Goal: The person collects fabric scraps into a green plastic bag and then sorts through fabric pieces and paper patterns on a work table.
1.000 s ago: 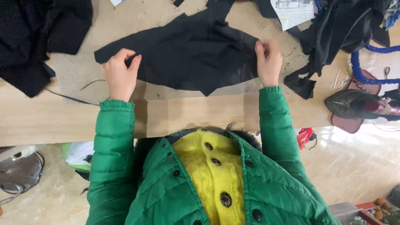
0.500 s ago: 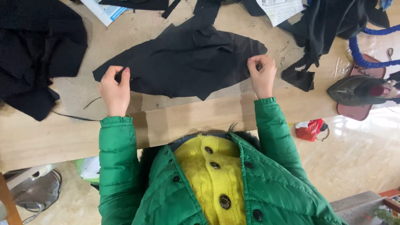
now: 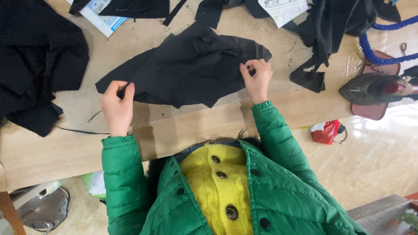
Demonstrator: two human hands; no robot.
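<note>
A black fabric piece (image 3: pixel 187 69) lies spread on the wooden table (image 3: pixel 65 148) in front of me. My left hand (image 3: pixel 116 109) pinches its left tip between thumb and fingers. My right hand (image 3: pixel 257 79) grips the fabric's right edge, fingers curled over it. Both arms wear green padded sleeves over a yellow buttoned sweater.
A heap of black cloth (image 3: pixel 37 61) fills the table's left. More black pieces (image 3: pixel 331 26) and printed papers (image 3: pixel 283 8) lie at the back. A clothes iron (image 3: pixel 376 87) rests on its pad at right beside a blue cord (image 3: pixel 379 54). A red bag (image 3: pixel 325 131) is on the floor.
My hands have drawn the fabric nearer and bunched it; the right hand curled tighter on the right edge, and the view shifted so the table sits higher in frame.
</note>
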